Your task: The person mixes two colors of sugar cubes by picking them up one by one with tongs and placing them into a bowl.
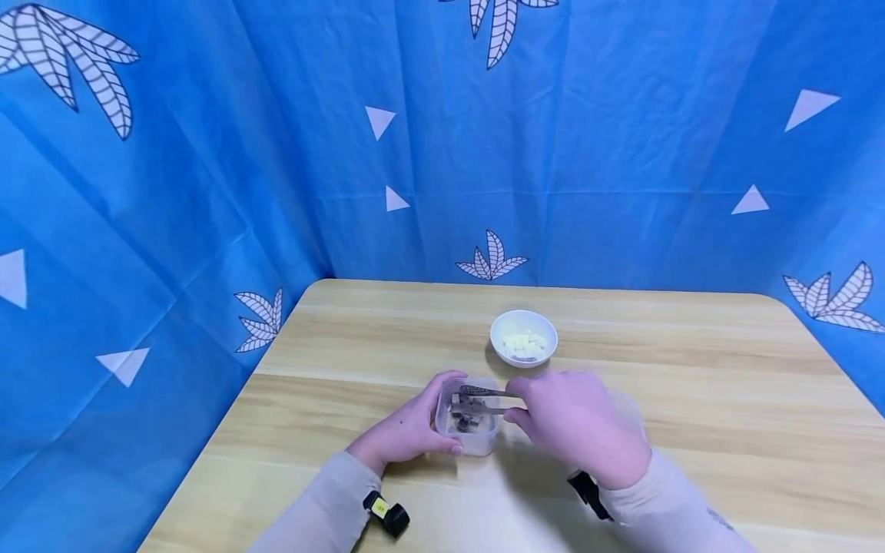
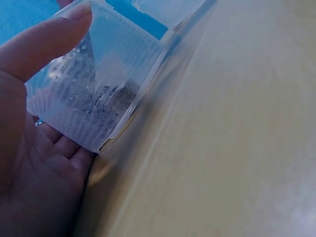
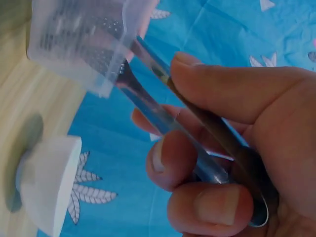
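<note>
My left hand (image 1: 411, 426) grips a small clear plastic container (image 1: 477, 444) standing on the table, thumb on the near side and fingers around the far side. Dark chunks (image 2: 116, 103) lie in the bottom, seen through its ribbed wall in the left wrist view. My right hand (image 1: 570, 418) holds metal tongs (image 3: 150, 106) between thumb and fingers. Their perforated tips reach down into the container, spread apart in the head view. Whether a chunk sits between the tips I cannot tell. Beyond the container stands a white bowl (image 1: 498, 338) with pale cubes (image 1: 524, 346) in it.
A translucent plastic piece (image 1: 628, 408) lies partly hidden behind my right hand; its kind is unclear. The wooden table (image 1: 726, 384) extends to both sides, and a blue patterned curtain (image 1: 622, 153) hangs along its back and left.
</note>
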Action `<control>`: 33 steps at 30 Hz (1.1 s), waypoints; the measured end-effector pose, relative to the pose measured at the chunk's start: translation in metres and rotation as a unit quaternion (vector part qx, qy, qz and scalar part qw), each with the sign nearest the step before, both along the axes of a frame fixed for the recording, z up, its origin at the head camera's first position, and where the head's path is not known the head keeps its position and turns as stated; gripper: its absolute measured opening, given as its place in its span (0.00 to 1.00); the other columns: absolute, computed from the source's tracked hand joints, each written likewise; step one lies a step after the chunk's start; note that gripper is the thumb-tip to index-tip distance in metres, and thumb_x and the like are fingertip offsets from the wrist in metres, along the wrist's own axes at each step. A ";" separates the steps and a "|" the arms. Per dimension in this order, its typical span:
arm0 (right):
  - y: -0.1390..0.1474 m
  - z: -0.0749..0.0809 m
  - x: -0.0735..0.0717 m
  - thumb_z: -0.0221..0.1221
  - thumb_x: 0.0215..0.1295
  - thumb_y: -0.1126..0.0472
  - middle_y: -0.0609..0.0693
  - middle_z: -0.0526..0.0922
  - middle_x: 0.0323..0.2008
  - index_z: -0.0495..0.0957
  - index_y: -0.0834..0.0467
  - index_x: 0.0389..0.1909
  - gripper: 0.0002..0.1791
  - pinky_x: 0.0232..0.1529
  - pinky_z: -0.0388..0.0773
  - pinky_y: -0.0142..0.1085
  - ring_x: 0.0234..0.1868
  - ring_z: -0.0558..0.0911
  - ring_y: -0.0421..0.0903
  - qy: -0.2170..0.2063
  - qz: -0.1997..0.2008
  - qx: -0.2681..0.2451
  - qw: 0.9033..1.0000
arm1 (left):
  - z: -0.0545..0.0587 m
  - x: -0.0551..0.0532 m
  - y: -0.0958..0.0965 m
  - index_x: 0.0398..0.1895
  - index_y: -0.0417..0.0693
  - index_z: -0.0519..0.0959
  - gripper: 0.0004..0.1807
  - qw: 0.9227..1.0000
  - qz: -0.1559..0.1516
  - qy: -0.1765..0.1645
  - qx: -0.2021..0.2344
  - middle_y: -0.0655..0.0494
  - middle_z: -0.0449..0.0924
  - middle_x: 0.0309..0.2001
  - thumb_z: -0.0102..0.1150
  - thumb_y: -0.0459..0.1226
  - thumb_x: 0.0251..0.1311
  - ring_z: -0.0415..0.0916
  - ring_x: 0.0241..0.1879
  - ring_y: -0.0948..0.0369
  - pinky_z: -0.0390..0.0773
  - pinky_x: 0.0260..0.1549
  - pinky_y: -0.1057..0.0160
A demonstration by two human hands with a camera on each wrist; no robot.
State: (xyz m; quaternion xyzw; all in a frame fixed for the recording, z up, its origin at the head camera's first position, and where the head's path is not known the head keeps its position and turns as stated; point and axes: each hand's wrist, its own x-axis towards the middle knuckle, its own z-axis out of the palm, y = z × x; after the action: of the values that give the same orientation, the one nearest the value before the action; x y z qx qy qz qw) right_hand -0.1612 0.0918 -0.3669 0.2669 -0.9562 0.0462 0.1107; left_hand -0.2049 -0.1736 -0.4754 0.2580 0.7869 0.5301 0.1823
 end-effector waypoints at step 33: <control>0.053 0.030 -0.007 0.67 0.65 0.51 0.34 0.82 0.28 0.87 0.46 0.44 0.09 0.19 0.68 0.35 0.20 0.71 0.32 0.030 0.056 -0.093 0.994 | -0.003 0.002 0.002 0.79 0.61 0.51 0.60 0.999 0.000 0.037 -0.015 0.63 0.64 0.71 0.80 0.40 0.45 0.66 0.67 0.59 0.63 0.68 0.51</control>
State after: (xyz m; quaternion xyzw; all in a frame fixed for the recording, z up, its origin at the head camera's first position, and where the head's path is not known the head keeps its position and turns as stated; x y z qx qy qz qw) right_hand -0.1685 0.1446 -0.3368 0.3102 -0.9274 0.1329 0.1612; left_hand -0.2024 -0.1715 -0.4782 0.2745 0.8009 0.5084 0.1569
